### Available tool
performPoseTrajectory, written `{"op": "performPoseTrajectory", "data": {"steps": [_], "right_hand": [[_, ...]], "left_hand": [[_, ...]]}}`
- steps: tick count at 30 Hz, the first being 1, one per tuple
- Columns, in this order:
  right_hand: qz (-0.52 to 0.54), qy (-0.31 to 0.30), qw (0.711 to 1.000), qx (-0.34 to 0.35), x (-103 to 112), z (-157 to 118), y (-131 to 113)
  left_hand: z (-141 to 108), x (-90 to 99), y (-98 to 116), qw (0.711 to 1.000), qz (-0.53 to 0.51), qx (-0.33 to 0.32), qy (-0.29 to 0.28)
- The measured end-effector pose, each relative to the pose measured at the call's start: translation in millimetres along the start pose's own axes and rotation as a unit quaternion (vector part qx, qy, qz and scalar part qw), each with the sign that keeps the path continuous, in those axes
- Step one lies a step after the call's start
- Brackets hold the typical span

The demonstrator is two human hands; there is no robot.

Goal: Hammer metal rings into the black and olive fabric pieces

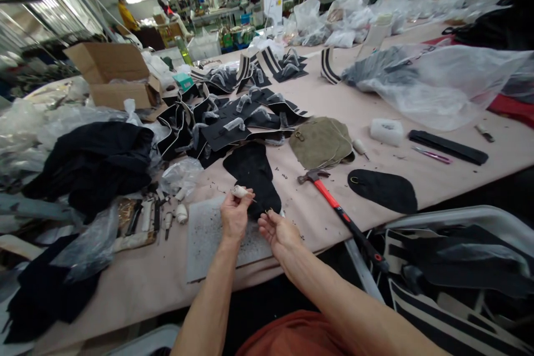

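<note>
Head view, surface's (pixel 311 233) near edge: left hand (pixel 234 218) grips awl (pixel 239 191), right hand (pixel 280 231) pinches patch (pixel 252 169) by ring (pixel 269 211); likely fitting, next needing steadiness.

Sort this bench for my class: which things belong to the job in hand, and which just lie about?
Job: pale-handled tool in left hand; black piece at right hand; grey board beneath; perhaps hammer.

Probably lying about: cardboard box; dark cloth bundle; plastic bag.

Black panel (pixel 255 173), red-and-black hammer (pixel 344 216), olive pieces (pixel 320 143), black-and-cream striped strip (pixel 329 68).
</note>
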State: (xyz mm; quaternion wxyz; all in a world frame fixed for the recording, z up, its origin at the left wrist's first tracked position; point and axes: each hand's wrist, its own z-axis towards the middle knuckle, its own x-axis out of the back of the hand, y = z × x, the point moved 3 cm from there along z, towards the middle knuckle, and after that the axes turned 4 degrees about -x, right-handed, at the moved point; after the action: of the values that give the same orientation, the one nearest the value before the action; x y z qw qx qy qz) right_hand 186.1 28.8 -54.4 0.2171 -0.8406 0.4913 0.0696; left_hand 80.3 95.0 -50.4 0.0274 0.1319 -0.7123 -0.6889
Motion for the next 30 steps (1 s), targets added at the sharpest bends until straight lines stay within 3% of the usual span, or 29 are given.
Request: {"op": "performPoseTrajectory", "data": {"steps": [4, 8, 11, 12, 13, 15, 17, 18, 19, 20, 22, 30], "right_hand": [[0.018, -0.006, 1.000, 0.001, -0.9, 0.7, 7.4], [-0.067, -0.003, 0.998, -0.011, 11.3, -1.1, 12.5], [-0.199, -0.020, 0.975, 0.098, 27.2, -0.4, 1.1], [-0.268, -0.035, 0.946, 0.176, 31.3, -0.2, -6.4], [-0.347, -0.055, 0.897, 0.267, 34.1, -0.6, -14.2], [-0.509, -0.092, 0.739, 0.432, 37.2, -1.7, -25.4], [-0.636, -0.106, 0.572, 0.507, 40.9, 1.6, -28.3], [-0.681, -0.102, 0.511, 0.514, 43.3, 4.9, -28.2], [-0.712, -0.096, 0.469, 0.514, 45.6, 8.3, -27.5], [-0.732, -0.090, 0.440, 0.512, 47.5, 11.1, -26.4], [-0.749, -0.076, 0.415, 0.511, 50.3, 14.5, -23.9], [-0.728, -0.060, 0.425, 0.535, 55.1, 15.9, -16.6]], "left_hand": [[6.1, -11.3, -7.0, 0.999, 0.003, 0.006, -0.050], [6.4, -11.8, -16.7, 0.995, 0.013, 0.020, -0.095], [5.8, -7.5, -25.7, 0.994, -0.005, 0.043, -0.099], [5.8, -6.0, -27.7, 0.994, -0.018, 0.049, -0.095], [6.0, -4.9, -29.1, 0.994, -0.028, 0.054, -0.092], [6.2, -4.5, -29.4, 0.994, -0.034, 0.055, -0.092], [5.5, -6.4, -27.8, 0.993, -0.022, 0.047, -0.104], [4.7, -7.9, -26.9, 0.993, -0.013, 0.042, -0.113], [3.6, -9.4, -26.2, 0.992, -0.005, 0.037, -0.121], [2.3, -10.7, -25.8, 0.991, 0.002, 0.032, -0.127], [-0.1, -12.0, -26.3, 0.991, 0.009, 0.025, -0.130], [0.3, -10.5, -35.3, 0.993, 0.019, 0.016, -0.119]]}}
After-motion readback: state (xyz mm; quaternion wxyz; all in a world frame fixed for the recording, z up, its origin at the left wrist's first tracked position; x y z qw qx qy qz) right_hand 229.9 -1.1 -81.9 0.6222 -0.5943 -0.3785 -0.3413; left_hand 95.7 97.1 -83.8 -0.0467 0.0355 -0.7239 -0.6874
